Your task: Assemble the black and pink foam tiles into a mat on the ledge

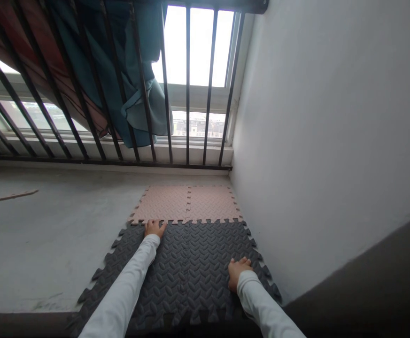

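Note:
My left hand (154, 228) lies on the seam between a pink foam mat tile (162, 202) and a black foam mat tile (174, 263). Its fingers are spread and touch the joined edge. My right hand (239, 272) leans on the right-hand black foam mat tile (206, 263), near its toothed outer edge, with the fingers curled in and no object visible in them. A second pink foam mat tile (213, 204) sits beside the first, their teeth interlocked. Both black tiles have a raised tread pattern; my forearms cover part of them.
A white wall (313, 117) rises close along the right side of the mats. Black railings (188, 94) cross in front of windows, with a blue-green cloth (109, 70) hanging there. A thin brown stick (11, 196) lies on the grey floor (50, 244) at left.

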The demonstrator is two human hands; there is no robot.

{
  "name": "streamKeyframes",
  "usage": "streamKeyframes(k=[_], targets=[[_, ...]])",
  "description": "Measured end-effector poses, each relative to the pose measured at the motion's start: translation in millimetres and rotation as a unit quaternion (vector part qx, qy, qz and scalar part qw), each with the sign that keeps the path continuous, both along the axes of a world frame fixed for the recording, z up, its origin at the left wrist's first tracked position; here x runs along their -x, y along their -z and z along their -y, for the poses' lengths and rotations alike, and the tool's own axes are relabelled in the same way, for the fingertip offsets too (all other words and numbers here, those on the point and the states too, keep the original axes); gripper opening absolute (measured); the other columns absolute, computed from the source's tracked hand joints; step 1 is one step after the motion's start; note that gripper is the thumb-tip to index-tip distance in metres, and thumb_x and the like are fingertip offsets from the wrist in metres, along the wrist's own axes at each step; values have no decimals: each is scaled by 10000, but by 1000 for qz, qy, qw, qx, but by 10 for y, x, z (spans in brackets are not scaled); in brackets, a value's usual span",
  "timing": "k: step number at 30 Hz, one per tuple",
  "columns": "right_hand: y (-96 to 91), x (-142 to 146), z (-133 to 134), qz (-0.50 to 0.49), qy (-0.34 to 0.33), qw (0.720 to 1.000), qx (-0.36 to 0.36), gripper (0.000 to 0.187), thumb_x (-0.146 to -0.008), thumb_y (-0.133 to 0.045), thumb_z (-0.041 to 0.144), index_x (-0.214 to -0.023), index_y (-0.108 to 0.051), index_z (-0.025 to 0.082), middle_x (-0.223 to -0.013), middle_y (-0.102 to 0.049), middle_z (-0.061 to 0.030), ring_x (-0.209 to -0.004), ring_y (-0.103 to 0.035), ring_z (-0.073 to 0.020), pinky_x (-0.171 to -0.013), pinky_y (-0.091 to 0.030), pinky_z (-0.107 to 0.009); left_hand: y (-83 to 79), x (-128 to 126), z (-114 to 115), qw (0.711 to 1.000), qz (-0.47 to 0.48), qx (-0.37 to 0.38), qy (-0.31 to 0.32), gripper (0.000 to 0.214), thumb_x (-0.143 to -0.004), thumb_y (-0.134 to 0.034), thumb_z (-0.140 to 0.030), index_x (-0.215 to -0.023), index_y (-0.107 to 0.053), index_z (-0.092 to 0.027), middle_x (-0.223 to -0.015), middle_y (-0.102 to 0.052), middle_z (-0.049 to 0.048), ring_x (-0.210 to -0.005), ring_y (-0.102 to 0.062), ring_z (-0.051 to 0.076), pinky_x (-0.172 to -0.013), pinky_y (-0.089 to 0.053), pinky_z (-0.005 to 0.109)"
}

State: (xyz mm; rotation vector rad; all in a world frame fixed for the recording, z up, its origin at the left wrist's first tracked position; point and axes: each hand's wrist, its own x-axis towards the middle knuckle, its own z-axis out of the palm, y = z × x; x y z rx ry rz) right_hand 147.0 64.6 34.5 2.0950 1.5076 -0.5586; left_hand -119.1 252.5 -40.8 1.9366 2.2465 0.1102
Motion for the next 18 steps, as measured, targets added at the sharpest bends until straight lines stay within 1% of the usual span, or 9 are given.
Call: streamKeyframes(k=[2,4,9,11,13,14,16,18], targets=[[2,1,-2,1,4,1000,-5,832,-562,-630,258,-1301,-289,83,-1319,-251,-316,-1188,-275,-437,-832,-326,-607,-13,6,-2,1000,-3,4,-7,532,-782,-294,-487,-1147,-509,-165,-1196,-459,128,-1113,-395,233,-942,-281,325],[5,3,-7,-2,6,1000,-6,837,-555,-639,248,-1298,-294,78,-1320,-239,-323,-1188,-273,-440,-836,-330,-596,-18,8,35,1000,-8,12,-3,544,-769,-313,-500,-1153,-499,-162,-1221,-437,129,-1114,-389,244,-923,-302,332],[23,-3,-14,-7,7,1000,-1,813,-579,-625,240,-1303,-288,85,-1325,-223,-323,-1195,-264,-436,-846,-335,-573,-67,39,185,995,-65,15,76,557,-768,-317,-481,-1233,-411,-188,-1276,-397,103,-1164,-328,245,-924,-306,369],[37,-10,-13,-2,5,1000,-3,816,-577,-623,238,-1304,-285,87,-1326,-225,-320,-1195,-266,-434,-849,-336,-566,-115,92,177,994,-73,13,86,516,-783,-288,-477,-1198,-459,-221,-1266,-415,84,-1167,-327,238,-934,-300,374],[46,-15,-11,2,1,1000,-5,821,-574,-622,242,-1306,-281,92,-1326,-231,-317,-1191,-274,-433,-843,-334,-575,-156,184,115,995,-70,-1,75,484,-796,-268,-470,-1129,-531,-238,-1275,-407,71,-1182,-313,230,-958,-279,348],[48,-17,-10,2,-1,1000,-5,820,-573,-621,244,-1305,-283,94,-1324,-236,-316,-1188,-279,-434,-836,-333,-583,-165,243,72,995,-69,-12,65,476,-798,-274,-462,-1122,-541,-237,-1289,-392,70,-1194,-302,227,-973,-262,330],[47,-17,-12,2,-3,1000,-6,817,-571,-620,245,-1303,-289,96,-1322,-242,-316,-1184,-286,-436,-824,-332,-596,-148,368,-9,997,-64,-13,36,483,-797,-292,-452,-1173,-500,-232,-1317,-356,77,-1208,-293,223,-989,-243,309],[43,-14,-17,1,-1,1000,-5,823,-566,-624,243,-1302,-289,90,-1321,-238,-320,-1183,-284,-439,-825,-330,-596,-95,472,-56,998,-62,15,19,512,-799,-290,-451,-1243,-418,-230,-1335,-331,87,-1214,-295,223,-992,-243,315]])
